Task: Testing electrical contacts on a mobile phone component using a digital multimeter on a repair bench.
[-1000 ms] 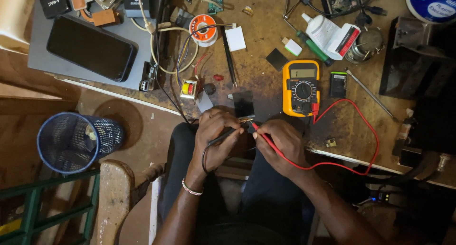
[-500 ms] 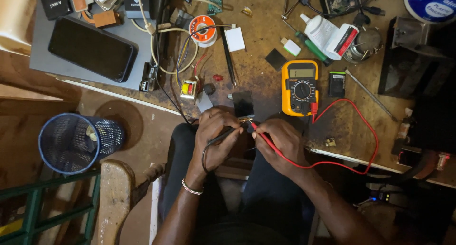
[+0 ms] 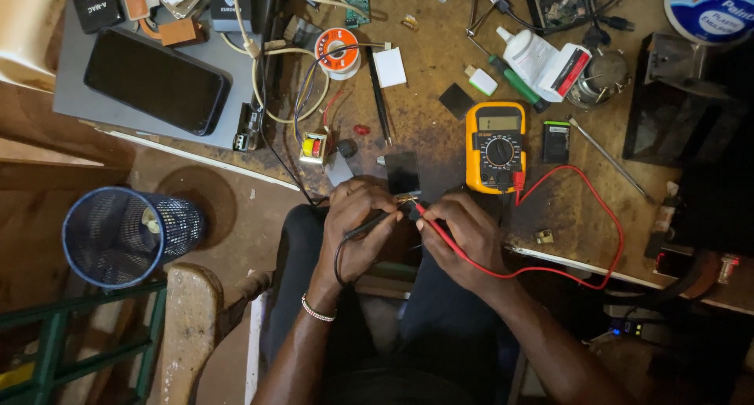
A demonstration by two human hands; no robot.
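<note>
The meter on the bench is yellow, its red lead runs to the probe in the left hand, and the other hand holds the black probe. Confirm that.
One thing is wrong. The head view shows the red probe in the right hand, not the left. Its red lead does run from the yellow meter, and it is the left hand that holds the black probe.

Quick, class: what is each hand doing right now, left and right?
Left hand: closed on the black probe, tip at a small part at the bench edge.
Right hand: closed on the red probe, tip at the same spot.
</note>
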